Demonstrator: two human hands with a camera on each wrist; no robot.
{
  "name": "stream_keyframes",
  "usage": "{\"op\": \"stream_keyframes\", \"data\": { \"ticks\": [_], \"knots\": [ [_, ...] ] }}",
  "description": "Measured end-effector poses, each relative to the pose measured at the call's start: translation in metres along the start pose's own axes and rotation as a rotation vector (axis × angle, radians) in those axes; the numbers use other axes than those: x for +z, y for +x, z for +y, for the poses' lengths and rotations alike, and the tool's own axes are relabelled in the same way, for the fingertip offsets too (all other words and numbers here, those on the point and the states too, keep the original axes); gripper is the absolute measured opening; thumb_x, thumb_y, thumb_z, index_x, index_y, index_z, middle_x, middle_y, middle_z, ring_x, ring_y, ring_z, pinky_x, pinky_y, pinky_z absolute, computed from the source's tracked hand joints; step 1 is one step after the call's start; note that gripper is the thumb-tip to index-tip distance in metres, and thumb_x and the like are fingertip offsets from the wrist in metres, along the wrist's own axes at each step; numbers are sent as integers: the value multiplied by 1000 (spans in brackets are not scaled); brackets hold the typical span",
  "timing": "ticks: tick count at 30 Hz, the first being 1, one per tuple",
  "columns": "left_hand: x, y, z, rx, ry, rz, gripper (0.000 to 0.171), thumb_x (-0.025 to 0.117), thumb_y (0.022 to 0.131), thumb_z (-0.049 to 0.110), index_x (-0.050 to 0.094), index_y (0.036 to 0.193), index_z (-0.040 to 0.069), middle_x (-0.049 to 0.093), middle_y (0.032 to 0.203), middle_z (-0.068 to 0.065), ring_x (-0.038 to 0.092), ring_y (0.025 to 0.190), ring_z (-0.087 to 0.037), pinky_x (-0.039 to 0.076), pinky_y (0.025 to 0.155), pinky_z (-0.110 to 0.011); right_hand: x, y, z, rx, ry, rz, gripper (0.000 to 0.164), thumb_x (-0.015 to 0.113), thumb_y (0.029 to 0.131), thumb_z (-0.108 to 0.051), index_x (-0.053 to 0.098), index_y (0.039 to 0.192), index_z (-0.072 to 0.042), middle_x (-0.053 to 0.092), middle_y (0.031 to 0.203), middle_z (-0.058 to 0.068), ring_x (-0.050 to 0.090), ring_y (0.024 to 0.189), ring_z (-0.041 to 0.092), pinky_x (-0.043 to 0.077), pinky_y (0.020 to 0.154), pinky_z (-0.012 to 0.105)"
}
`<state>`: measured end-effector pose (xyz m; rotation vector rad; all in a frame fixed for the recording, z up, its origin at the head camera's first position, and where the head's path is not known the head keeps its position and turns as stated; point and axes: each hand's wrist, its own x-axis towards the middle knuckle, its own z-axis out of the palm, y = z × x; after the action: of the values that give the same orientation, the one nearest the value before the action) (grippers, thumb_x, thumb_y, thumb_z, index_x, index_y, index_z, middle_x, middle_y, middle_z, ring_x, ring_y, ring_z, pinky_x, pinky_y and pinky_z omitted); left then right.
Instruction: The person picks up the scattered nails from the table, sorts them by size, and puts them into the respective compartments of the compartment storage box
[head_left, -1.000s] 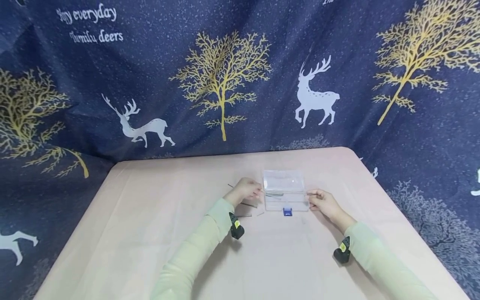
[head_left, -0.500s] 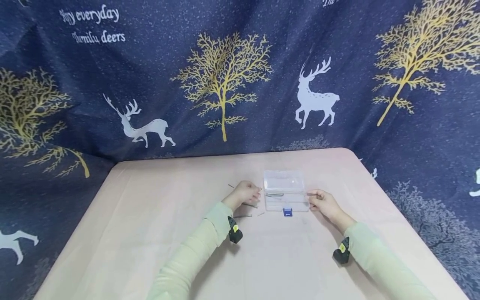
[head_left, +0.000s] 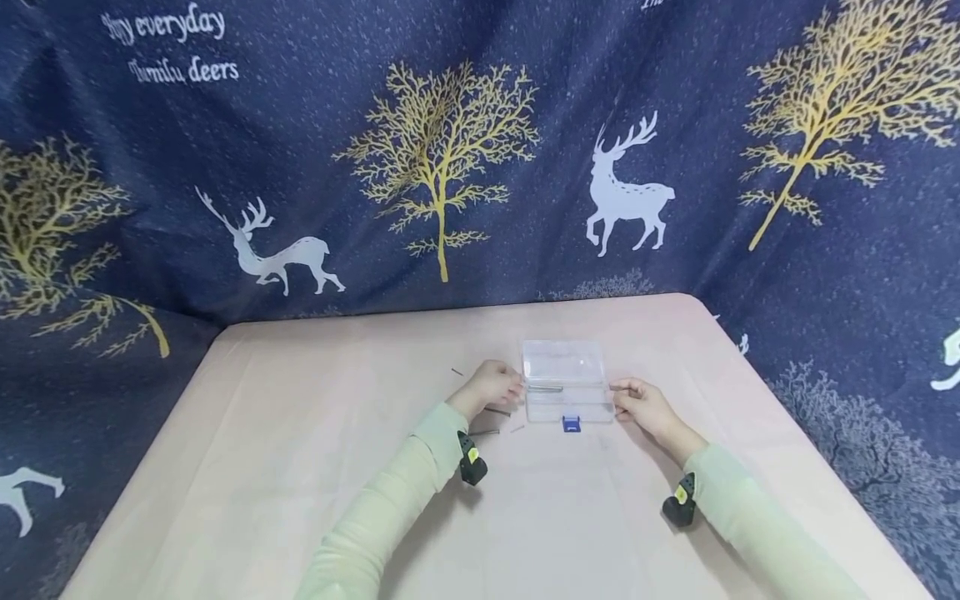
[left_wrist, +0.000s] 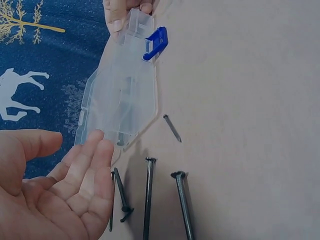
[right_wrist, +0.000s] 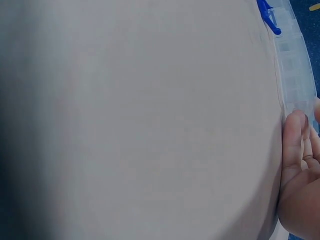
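A clear plastic box (head_left: pixel 592 414) lies on the table, its lid (head_left: pixel 562 360) tipped back and a blue latch (head_left: pixel 572 424) at the front. Inside, metal nails (head_left: pixel 544 388) lie in the back compartment. My left hand (left_wrist: pixel 70 195) is at the box's left end, fingers extended and thumb apart, with nothing seen held. The right hand (head_left: pixel 645 407) grips the box's right end between thumb and fingers. Beside the left hand, two long nails (left_wrist: pixel 149 200) and a short nail (left_wrist: pixel 172 128) lie on the table, with more nails (left_wrist: pixel 121 192) partly behind the fingers.
Another nail (head_left: pixel 456 372) lies behind the left wrist. The pink-covered table (head_left: pixel 315 375) ends at a dark blue curtain (head_left: pixel 300 167) with deer and trees. Both wrists carry small black cameras (head_left: pixel 472 460).
My left hand has come slightly closer to the box's left end. The right hand and the box keep their places, while the head view shifts a little.
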<state>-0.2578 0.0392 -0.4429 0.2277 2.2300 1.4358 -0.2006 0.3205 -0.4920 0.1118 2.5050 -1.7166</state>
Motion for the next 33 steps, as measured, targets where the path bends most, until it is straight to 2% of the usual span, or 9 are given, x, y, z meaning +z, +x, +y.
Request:
{"op": "stream_keyframes", "data": {
  "ticks": [7, 14, 20, 26, 29, 33],
  "knots": [
    [-9, -3, -3, 0, 1, 1, 24, 51, 95, 10, 58, 110, -8, 68, 104, -22, 69, 92, -29, 58, 80, -31, -1, 1, -4, -12, -4, -14, 40, 49, 94, -3, 41, 126, 19, 64, 88, 6, 59, 66, 4, 56, 66, 19],
    [-11, -15, -12, 70, 200, -9, 20, 59, 85, 8, 62, 102, -3, 66, 95, -13, 65, 81, -21, 56, 70, -28, -1, 3, -4, -23, 9, -21, 42, 50, 93, -3, 40, 127, 19, 66, 95, 12, 59, 66, 4, 56, 66, 19],
    [-3, -25, -14, 181, 339, -41, 16, 63, 85, 8, 64, 99, 0, 64, 96, -10, 61, 81, -19, 53, 74, -27, -2, 3, 0, -5, 0, -10, 40, 50, 94, -4, 42, 127, 17, 65, 97, 13, 59, 68, 4, 56, 67, 19],
    [7, -29, -19, 182, 373, -68, 14, 63, 81, -2, 61, 94, -1, 65, 90, -11, 64, 70, -20, 55, 62, -24, -1, 4, -1, -5, 1, -3, 40, 50, 94, -4, 42, 128, 17, 65, 94, 12, 59, 67, 4, 56, 68, 19],
    [11, -28, -24, 185, 412, -59, 14, 65, 79, -3, 62, 93, 2, 66, 90, -9, 61, 74, -16, 54, 64, -24, -1, 3, -1, -7, 3, -2, 40, 49, 94, -3, 42, 127, 17, 64, 92, 9, 59, 67, 4, 56, 68, 18],
    [16, -27, -26, 230, 531, -25, 10, 65, 79, -1, 64, 88, 5, 66, 90, -6, 61, 80, -17, 54, 73, -27, -2, 2, -1, -7, 1, -2, 39, 49, 94, -3, 42, 127, 17, 64, 91, 7, 58, 67, 4, 56, 68, 18]
  ]
}}
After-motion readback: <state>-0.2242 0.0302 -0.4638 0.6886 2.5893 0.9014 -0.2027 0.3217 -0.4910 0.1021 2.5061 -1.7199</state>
